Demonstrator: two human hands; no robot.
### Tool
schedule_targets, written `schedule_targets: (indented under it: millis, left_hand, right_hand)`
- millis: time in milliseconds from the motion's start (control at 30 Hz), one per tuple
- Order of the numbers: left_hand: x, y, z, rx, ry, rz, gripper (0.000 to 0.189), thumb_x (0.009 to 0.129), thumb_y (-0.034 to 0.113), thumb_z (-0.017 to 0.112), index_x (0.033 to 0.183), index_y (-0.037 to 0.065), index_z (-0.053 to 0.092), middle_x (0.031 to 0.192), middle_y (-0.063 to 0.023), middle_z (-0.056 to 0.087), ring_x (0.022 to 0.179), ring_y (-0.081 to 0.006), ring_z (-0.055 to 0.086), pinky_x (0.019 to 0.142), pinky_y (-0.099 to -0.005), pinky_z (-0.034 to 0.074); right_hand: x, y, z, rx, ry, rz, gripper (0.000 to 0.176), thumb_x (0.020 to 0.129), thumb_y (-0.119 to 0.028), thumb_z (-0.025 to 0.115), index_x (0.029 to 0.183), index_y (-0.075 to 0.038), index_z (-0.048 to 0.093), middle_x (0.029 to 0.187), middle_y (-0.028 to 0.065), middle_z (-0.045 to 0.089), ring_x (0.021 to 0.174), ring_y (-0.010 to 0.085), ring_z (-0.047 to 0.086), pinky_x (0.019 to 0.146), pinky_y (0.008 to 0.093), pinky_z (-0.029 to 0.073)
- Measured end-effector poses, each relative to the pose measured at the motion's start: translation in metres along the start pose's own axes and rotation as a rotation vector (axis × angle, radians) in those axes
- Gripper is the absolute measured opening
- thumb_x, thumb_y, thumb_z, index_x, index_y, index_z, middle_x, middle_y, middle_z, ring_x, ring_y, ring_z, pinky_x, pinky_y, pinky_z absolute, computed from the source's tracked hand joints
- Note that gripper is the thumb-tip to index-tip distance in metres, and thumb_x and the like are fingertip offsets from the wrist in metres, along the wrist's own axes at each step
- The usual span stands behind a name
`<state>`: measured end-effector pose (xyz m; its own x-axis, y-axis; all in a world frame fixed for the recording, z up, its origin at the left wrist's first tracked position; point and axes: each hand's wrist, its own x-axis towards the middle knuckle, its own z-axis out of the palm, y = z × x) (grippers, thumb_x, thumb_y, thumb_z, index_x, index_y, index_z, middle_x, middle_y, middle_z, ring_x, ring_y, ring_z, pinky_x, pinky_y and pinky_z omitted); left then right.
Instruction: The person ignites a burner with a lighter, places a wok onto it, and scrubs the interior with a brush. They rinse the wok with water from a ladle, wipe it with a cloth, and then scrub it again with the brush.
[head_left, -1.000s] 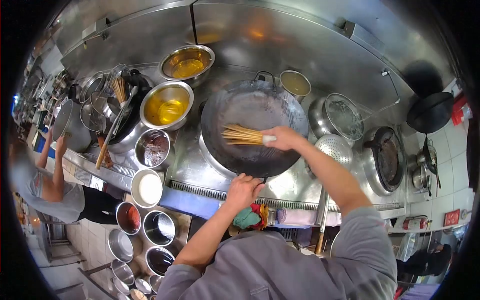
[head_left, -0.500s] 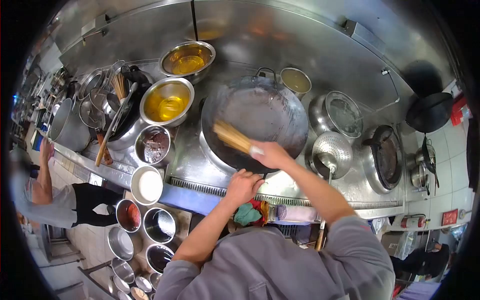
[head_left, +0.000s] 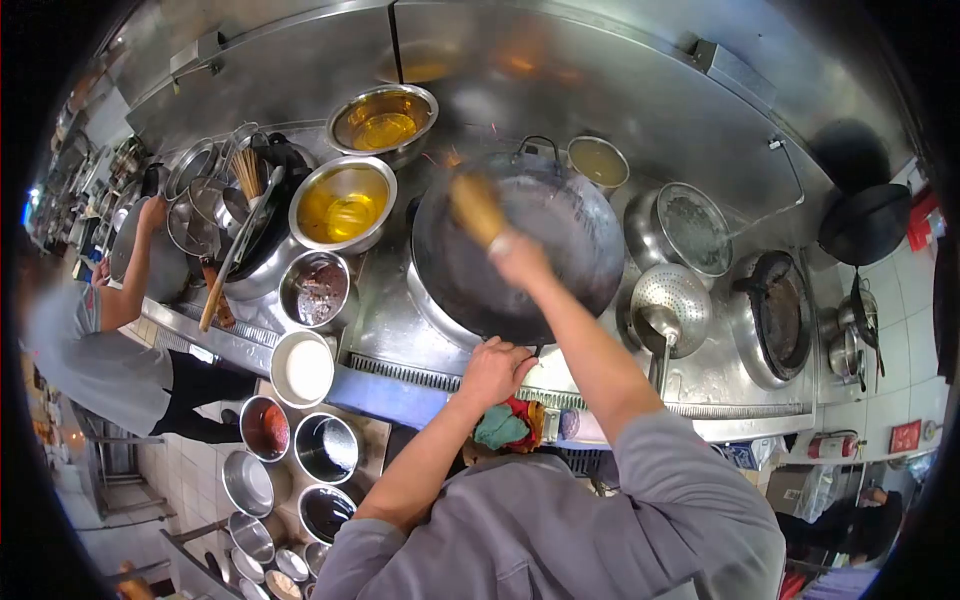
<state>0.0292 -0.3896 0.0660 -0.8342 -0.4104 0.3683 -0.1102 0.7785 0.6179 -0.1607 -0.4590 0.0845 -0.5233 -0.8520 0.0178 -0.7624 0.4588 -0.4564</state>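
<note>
A large dark wok (head_left: 545,235) sits on the stove, its far loop handle towards the back wall. My right hand (head_left: 520,262) is closed around the bound end of a bamboo wok brush (head_left: 477,208). The brush's bristles are blurred against the left inner side of the wok. My left hand (head_left: 497,371) is closed at the wok's near rim, by its near handle, which the fingers mostly hide. Below that hand lie green and red cloths (head_left: 505,426).
Left of the wok stand two steel bowls of yellow oil (head_left: 352,210) and a pot of white contents (head_left: 302,369). A perforated ladle (head_left: 670,305) lies at right, beside a pot under running water (head_left: 692,230). Another person (head_left: 105,350) works at far left.
My right hand has swept the brush up and to the left along the wok's inner wall. My left hand stays at the near rim. The person at left has reached towards the pans.
</note>
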Motion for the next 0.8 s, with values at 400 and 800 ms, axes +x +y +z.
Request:
schedule_targets:
  millis: [400,800]
  left_hand:
    - [-0.001,0.0,0.003,0.06,0.026,-0.008,0.018,0.08,0.023,0.064,0.079,0.005,0.067,0.076,-0.0108,0.064,0.072,-0.0294,0.057,0.068,-0.0393,0.046]
    - [0.0,-0.014,0.013,0.042,0.082,0.042,0.016,0.079,0.021,0.065,0.078,0.005,0.067,0.073,-0.0094,0.063,0.071,-0.0282,0.057,0.067,-0.0385,0.046]
  right_hand:
    - [0.014,0.095,-0.105,-0.135,0.31,0.299,0.028,0.08,-0.029,0.056,0.097,-0.009,0.066,0.098,0.0165,0.065,0.088,0.0361,0.063,0.074,0.0452,0.05]
    - [-0.051,0.111,-0.252,-0.448,0.249,0.277,0.044,0.078,-0.037,0.062,0.117,-0.016,0.058,0.098,0.0175,0.065,0.091,0.0335,0.062,0.078,0.0423,0.049]
